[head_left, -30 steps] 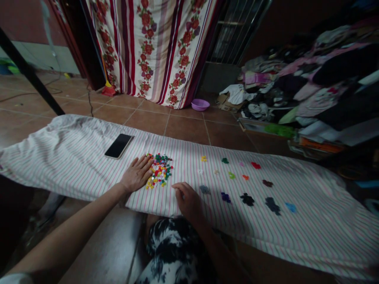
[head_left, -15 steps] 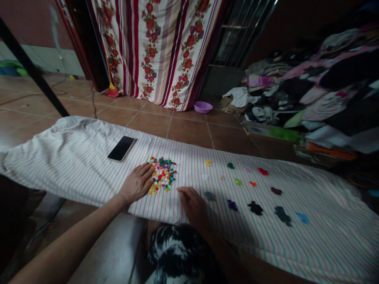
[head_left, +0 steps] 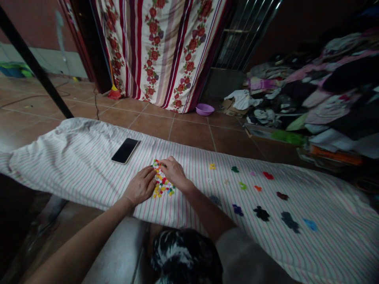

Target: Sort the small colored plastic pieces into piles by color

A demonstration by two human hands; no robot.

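A pile of small mixed-colour pieces (head_left: 163, 185) lies on the striped cloth (head_left: 183, 205). My left hand (head_left: 141, 185) rests flat at the pile's left edge, fingers stretched out and holding nothing. Over the pile's upper right part is my right hand (head_left: 174, 172), its fingers bent down onto the pieces; whether it pinches one is hidden. To the right lie small single-colour groups, among them yellow (head_left: 212, 166), dark green (head_left: 235, 169), red (head_left: 268, 175), lime green (head_left: 242, 185), purple (head_left: 237, 210), black (head_left: 261, 213), dark grey (head_left: 289, 222) and blue (head_left: 310, 224).
A phone (head_left: 126, 150) lies on the cloth left of the pile. Beyond the cloth are a tiled floor, a purple basin (head_left: 204, 109), a floral curtain (head_left: 166, 51) and a red broom (head_left: 114, 93). Clothes (head_left: 325, 94) are heaped at the right.
My right hand has moved up and forward from below the pile's right side onto its upper part. My left hand stays beside the pile. The view has shifted slightly.
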